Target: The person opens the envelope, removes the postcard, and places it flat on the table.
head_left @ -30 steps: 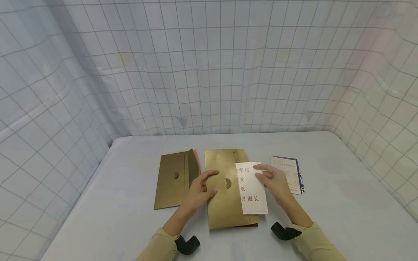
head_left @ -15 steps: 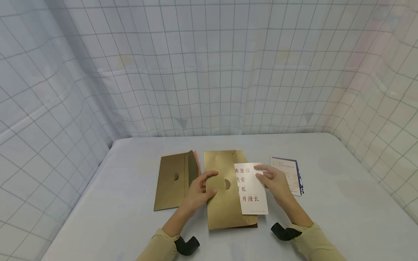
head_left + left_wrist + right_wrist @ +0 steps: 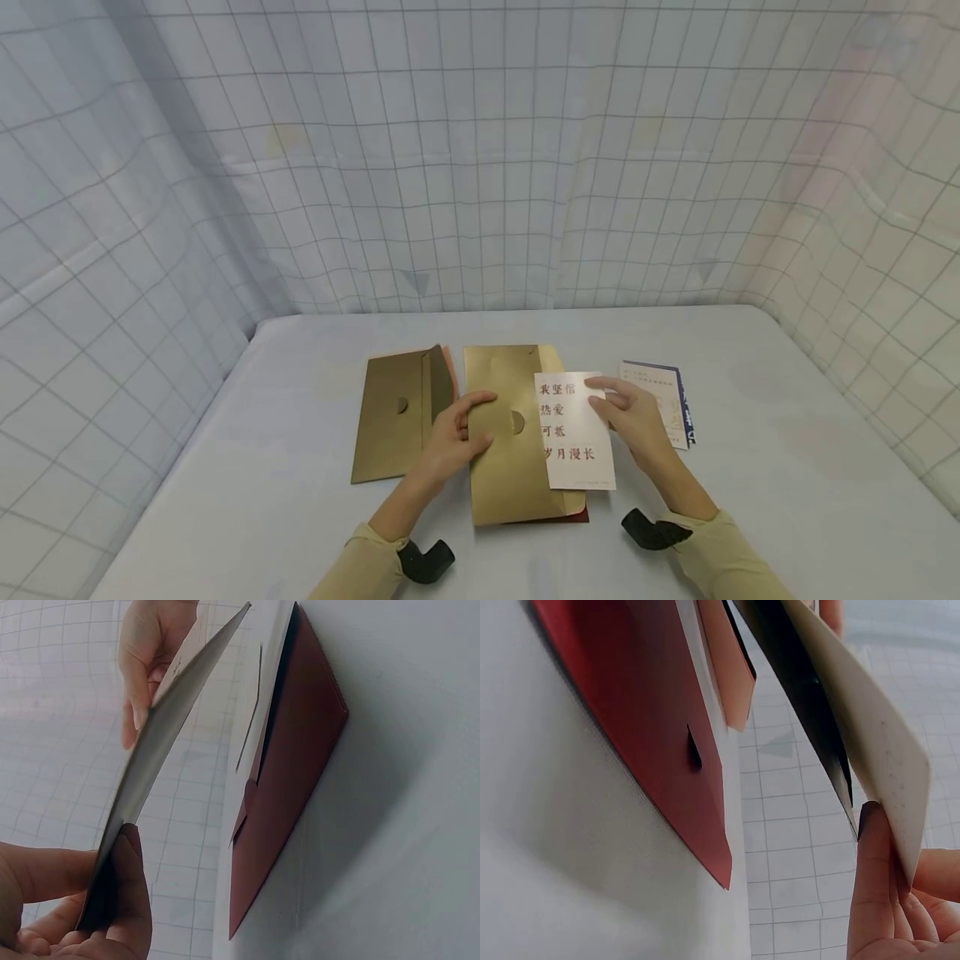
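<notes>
A gold envelope (image 3: 506,479) is held above the table, its left edge pinched by my left hand (image 3: 450,442). Thumb and fingers meet on its two faces in the left wrist view. From the envelope's right side sticks out a white card (image 3: 576,429) with red Chinese characters. My right hand (image 3: 636,419) pinches the card's upper right edge; the card's left edge is still hidden by the envelope. Beneath the raised envelope a red envelope (image 3: 292,780) lies on the table, mostly covered in the head view.
A second gold envelope (image 3: 390,417) lies to the left, with an orange-pink one peeking out under it. Right of my right hand lies a small stack of cards (image 3: 663,404), white on top and dark blue below. Grid-patterned curtains (image 3: 480,167) surround the white table.
The gold envelope and my left hand have shifted slightly left, while my right hand stays nearly in place. More of the card's characters show outside the envelope.
</notes>
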A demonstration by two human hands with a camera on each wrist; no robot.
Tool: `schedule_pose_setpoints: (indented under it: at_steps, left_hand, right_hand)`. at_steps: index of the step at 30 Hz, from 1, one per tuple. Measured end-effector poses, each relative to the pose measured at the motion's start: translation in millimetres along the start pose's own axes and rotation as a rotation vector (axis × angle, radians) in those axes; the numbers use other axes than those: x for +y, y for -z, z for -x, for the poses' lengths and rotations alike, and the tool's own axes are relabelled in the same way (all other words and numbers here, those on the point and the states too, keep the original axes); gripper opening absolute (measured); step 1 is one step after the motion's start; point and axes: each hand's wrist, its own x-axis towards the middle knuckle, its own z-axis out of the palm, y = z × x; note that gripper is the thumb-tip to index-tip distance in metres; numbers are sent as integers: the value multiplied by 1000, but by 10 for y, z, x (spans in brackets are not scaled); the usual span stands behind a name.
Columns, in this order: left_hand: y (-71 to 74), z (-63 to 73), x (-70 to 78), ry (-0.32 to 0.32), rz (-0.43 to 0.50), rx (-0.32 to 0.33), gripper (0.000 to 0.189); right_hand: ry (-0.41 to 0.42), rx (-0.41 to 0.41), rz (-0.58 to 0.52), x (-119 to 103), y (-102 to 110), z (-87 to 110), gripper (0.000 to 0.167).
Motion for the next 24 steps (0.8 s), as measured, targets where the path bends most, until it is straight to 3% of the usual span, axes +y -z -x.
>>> schedule_pose_setpoints:
  at_steps: [24]
  left_hand:
    - [84,-16,10,1,0,-75,55]
  right_hand:
    - [-22,15,-15,-13,49,-34,37]
